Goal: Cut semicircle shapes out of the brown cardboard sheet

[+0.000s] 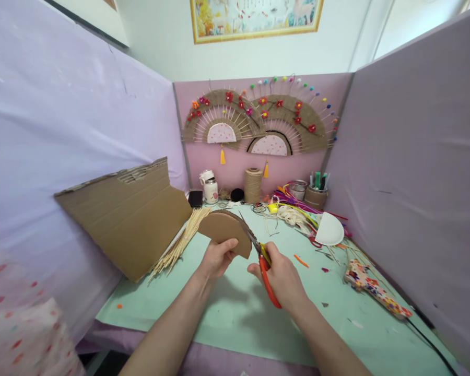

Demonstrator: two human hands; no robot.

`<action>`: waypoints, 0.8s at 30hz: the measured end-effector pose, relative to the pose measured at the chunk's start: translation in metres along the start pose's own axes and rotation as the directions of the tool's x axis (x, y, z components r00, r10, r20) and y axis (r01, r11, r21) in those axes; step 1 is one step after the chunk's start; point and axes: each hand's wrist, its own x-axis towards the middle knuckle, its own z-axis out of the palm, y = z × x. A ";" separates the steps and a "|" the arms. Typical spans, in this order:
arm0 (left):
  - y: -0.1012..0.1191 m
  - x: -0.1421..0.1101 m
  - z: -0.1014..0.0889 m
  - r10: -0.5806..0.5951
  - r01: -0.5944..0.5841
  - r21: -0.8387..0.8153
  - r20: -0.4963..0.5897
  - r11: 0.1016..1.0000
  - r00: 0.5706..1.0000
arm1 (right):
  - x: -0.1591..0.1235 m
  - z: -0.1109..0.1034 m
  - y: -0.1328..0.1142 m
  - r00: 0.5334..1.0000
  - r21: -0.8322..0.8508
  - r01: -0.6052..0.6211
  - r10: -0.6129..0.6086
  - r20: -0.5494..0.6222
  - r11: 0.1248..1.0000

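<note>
My left hand point(219, 257) grips a half-round piece of brown cardboard point(223, 227) by its lower edge, thumb on the near face. The piece is held up above the green table cover. In my right hand point(284, 277) is a pair of scissors point(267, 277) with red and yellow handles. Their blades are parted and lie along the curved right edge of the cardboard. A thin strip of cardboard shows behind the blades at that edge; whether it is cut loose I cannot tell.
A large cardboard sheet point(129, 214) leans at the left beside a bundle of thin sticks point(180, 243). At the right lie a white half-round piece point(329, 228) and a flower-patterned glue gun point(376, 292) with a cord. A twine spool point(253, 185) stands at the back, below decorated fans point(313, 120).
</note>
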 end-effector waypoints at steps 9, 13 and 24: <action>-0.003 -0.003 0.000 -0.022 0.022 0.001 0.009 1.000 1.000 | -0.003 0.001 0.008 0.996 -0.006 0.070 -0.070 -0.056 0.998; -0.003 -0.003 -0.002 -0.037 0.037 0.025 0.004 0.999 0.999 | -0.004 -0.008 0.014 0.998 -0.021 0.055 -0.055 -0.031 0.998; -0.005 -0.005 -0.005 -0.107 0.093 0.200 0.063 0.975 0.992 | -0.007 -0.027 0.011 0.990 -0.075 0.031 -0.020 0.140 0.997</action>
